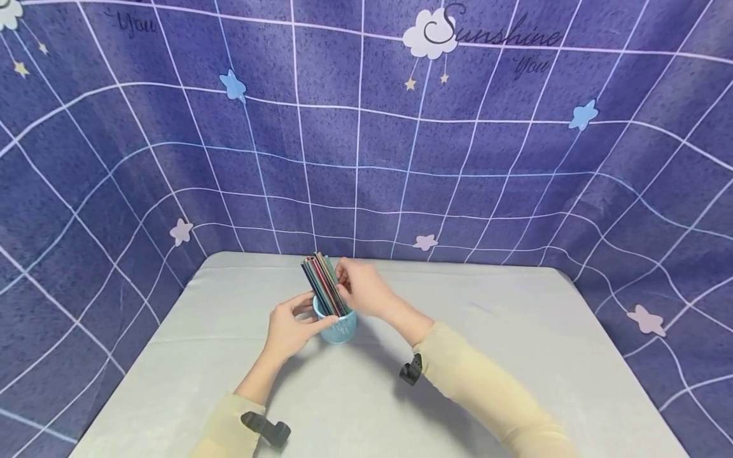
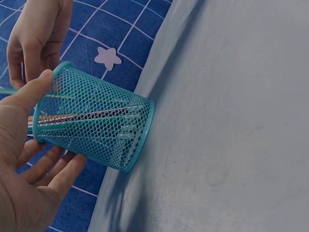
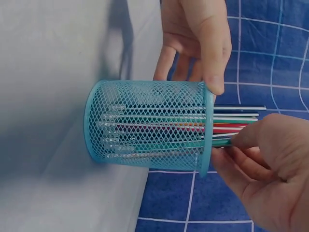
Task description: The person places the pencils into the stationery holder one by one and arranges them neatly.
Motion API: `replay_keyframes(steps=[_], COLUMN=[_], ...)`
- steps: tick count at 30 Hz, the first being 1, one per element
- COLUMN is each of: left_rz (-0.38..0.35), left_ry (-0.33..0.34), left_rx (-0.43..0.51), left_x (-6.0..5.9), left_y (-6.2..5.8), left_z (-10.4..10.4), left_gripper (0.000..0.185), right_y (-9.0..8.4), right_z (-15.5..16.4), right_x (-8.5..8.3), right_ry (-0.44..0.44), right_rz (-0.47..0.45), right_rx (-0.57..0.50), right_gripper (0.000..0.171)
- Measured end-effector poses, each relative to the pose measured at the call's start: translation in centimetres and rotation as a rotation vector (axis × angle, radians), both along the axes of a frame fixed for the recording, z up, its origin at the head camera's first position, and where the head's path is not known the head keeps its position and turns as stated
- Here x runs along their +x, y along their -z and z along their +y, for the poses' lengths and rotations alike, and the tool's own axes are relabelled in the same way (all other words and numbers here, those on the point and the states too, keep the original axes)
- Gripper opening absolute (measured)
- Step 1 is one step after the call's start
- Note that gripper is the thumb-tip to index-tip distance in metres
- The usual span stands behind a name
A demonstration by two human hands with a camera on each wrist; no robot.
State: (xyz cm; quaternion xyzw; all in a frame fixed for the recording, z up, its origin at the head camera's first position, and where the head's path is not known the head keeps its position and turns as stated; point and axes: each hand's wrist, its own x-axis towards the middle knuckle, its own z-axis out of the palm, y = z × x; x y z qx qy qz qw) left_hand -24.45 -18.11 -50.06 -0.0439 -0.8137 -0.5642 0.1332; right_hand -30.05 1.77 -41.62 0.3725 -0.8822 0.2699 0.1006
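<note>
A light blue mesh pen cup (image 1: 339, 332) stands on the table, full of slim, coloured, pencil-like sticks (image 1: 322, 280) that lean left. My left hand (image 1: 291, 327) holds the cup near its rim, thumb on one side and fingers on the other, as the left wrist view also shows. Above the opening, my right hand (image 1: 362, 287) pinches a teal pencil-like stick (image 2: 7, 91) at the cup's right side. In the right wrist view, the thumb and fingers of that hand close in on the sticks (image 3: 231, 129) just beyond the rim. Their lower ends show through the mesh.
A pale cloth covers the table (image 1: 492, 356). Behind and at both sides hangs a blue-purple grid curtain (image 1: 366, 140) with stars and clouds. Each sleeve carries a black wrist mount (image 1: 266, 429).
</note>
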Motion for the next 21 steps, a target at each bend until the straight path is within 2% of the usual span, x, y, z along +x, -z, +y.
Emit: replay_keyframes(steps=[6, 14, 18, 21], left_rz=[0.0, -0.002, 0.015, 0.011], left_ry=[0.013, 0.027, 0.03, 0.045], left_rx=[0.015, 0.015, 0.01, -0.005], left_x=[-0.2, -0.1, 0.0, 0.0], left_y=[0.0, 0.1, 0.0, -0.2], left_z=[0.0, 0.2, 0.2, -0.1], left_gripper=[0.068, 0.068, 0.067, 0.07], right_y=[0.3, 0.6, 0.2, -0.1], right_z=[-1.1, -1.1, 0.6, 3.4], right_x=[-0.1, 0.2, 0.2, 0.1], right_ry=[0.033, 0.084, 0.075, 0.057], right_rz=[0.031, 0.008, 0.001, 0.083], right_rx=[0.061, 0.042, 0.003, -0.064], right_gripper=[0.008, 0.009, 0.009, 0.014])
